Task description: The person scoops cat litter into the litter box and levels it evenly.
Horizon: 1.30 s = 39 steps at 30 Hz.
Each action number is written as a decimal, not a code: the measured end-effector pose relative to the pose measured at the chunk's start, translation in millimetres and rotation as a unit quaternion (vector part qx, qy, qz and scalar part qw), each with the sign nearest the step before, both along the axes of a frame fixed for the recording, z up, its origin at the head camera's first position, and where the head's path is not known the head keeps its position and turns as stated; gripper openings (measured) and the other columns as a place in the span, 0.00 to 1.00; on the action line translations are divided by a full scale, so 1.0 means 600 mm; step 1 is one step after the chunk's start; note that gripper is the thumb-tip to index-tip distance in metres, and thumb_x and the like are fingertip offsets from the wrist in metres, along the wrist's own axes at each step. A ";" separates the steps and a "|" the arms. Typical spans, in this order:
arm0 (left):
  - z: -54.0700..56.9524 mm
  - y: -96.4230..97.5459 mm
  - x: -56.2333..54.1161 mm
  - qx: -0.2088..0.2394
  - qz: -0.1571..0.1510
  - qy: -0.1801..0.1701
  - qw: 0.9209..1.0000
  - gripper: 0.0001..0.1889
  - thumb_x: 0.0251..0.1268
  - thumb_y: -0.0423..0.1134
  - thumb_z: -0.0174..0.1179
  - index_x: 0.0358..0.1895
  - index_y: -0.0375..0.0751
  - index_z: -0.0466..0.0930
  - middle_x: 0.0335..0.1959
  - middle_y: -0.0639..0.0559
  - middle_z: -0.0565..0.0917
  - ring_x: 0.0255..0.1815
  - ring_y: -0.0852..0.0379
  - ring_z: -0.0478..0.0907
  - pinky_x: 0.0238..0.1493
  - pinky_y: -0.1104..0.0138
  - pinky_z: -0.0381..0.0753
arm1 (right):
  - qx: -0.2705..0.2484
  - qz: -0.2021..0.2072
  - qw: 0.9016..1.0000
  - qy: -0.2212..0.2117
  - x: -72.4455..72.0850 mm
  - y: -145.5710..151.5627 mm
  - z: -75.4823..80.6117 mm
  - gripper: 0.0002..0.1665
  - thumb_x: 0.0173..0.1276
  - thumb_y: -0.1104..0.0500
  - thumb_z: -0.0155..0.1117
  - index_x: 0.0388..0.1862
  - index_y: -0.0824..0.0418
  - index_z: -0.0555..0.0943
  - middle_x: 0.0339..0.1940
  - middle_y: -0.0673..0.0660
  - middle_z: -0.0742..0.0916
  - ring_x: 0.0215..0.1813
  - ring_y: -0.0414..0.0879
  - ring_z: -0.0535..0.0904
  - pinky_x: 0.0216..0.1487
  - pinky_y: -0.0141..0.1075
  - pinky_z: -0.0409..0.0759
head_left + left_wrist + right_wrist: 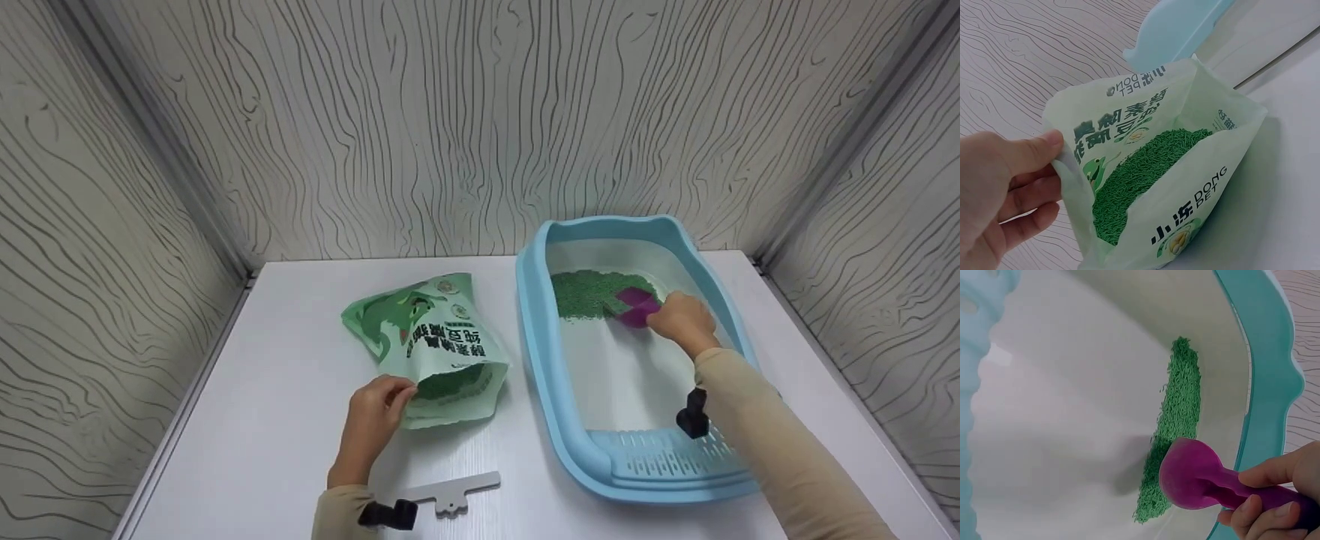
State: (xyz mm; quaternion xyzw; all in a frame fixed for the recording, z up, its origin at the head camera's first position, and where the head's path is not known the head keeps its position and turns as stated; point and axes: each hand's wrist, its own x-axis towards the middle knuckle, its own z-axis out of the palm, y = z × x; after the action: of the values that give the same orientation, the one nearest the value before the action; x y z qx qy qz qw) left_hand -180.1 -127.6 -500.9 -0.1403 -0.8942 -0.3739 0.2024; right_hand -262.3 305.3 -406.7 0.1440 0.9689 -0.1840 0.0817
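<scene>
My right hand (684, 322) grips the handle of a purple scoop (636, 307) inside a blue litter box (541, 352). In the right wrist view the scoop (1190, 475) is over a band of green litter pellets (1179, 405) at one end of the white floor. My left hand (379, 409) pinches the edge of an open green bag (435, 322) of cat litter lying on the table. The left wrist view shows the thumb and fingers at the bag's rim (1064, 163) and green pellets (1145, 169) inside.
A grey bag clip (454, 493) lies on the white table (285, 397) near the left wrist. The slotted step (667, 454) of the litter box faces the front. Wood-patterned panels (450, 127) stand behind and at both sides.
</scene>
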 end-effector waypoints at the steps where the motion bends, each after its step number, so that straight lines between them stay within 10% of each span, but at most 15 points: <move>1: 0.000 0.000 0.000 -0.001 0.002 -0.002 1.000 0.02 0.61 0.34 0.64 0.32 0.40 0.85 0.27 0.53 0.85 0.27 0.63 0.79 0.30 0.73 0.79 | 0.001 -0.002 1.000 0.000 0.001 0.006 0.000 0.16 0.61 0.57 0.56 0.17 0.56 0.63 0.18 0.51 0.68 0.26 0.46 0.64 0.22 0.34 0.63; 23: 0.000 0.003 0.002 -0.007 0.003 0.001 1.000 0.03 0.61 0.34 0.64 0.31 0.39 0.85 0.27 0.52 0.86 0.27 0.61 0.79 0.29 0.72 0.78 | 0.043 -0.027 0.998 0.023 0.023 0.075 -0.005 0.26 0.61 0.58 0.59 0.47 0.81 0.75 0.44 0.78 0.81 0.38 0.62 0.74 0.38 0.53 0.78; 39: -0.001 0.003 0.002 0.001 0.012 -0.013 1.000 0.04 0.62 0.36 0.64 0.32 0.39 0.85 0.27 0.52 0.86 0.27 0.64 0.78 0.30 0.73 0.79 | 0.182 0.079 0.972 0.127 0.014 0.074 -0.035 0.08 0.57 0.68 0.59 0.22 0.74 0.77 0.18 0.67 0.80 0.21 0.55 0.72 0.22 0.53 0.78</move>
State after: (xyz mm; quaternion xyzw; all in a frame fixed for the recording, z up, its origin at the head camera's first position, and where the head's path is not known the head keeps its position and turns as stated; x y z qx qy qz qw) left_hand -179.1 -125.7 -501.5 -0.1243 -0.8982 -0.3737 0.1954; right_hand -253.9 349.7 -427.9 0.0548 0.9968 -0.0139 -0.0559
